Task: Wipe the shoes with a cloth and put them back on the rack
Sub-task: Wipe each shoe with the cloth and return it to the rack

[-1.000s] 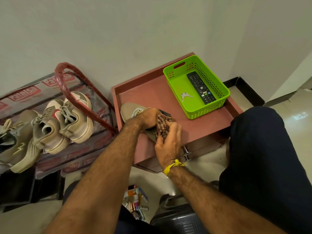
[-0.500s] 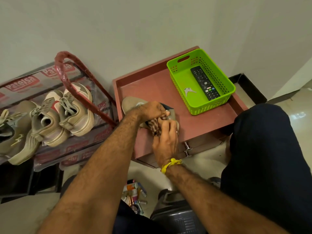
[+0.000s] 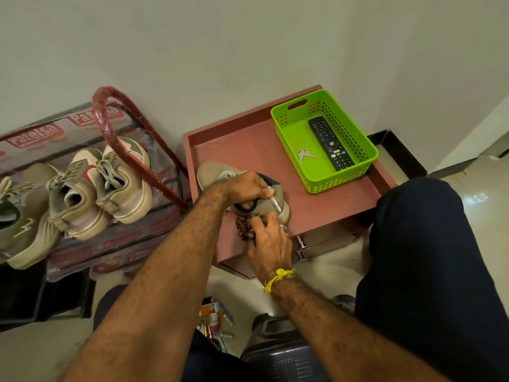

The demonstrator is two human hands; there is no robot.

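I see the left hand [image 3: 246, 188] curled over the collar of a tan shoe [image 3: 212, 175] on the red cabinet top [image 3: 239, 147], forearm stretched forward. Just below those fingers, the right hand [image 3: 268, 244] apparently bunches a checked cloth [image 3: 245, 228] against the heel, wrist bent inward.

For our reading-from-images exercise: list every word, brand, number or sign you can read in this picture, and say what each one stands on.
"Patelsa": red labels on the rack's clear plastic wrap, repeated; the lower ones are creased or partly cut off.
Remote in the green basket: button marks too small to read.
Small packets on the floor: print too blurred to read.
Shoe being wiped, shoes on the rack: logos only, no readable words.
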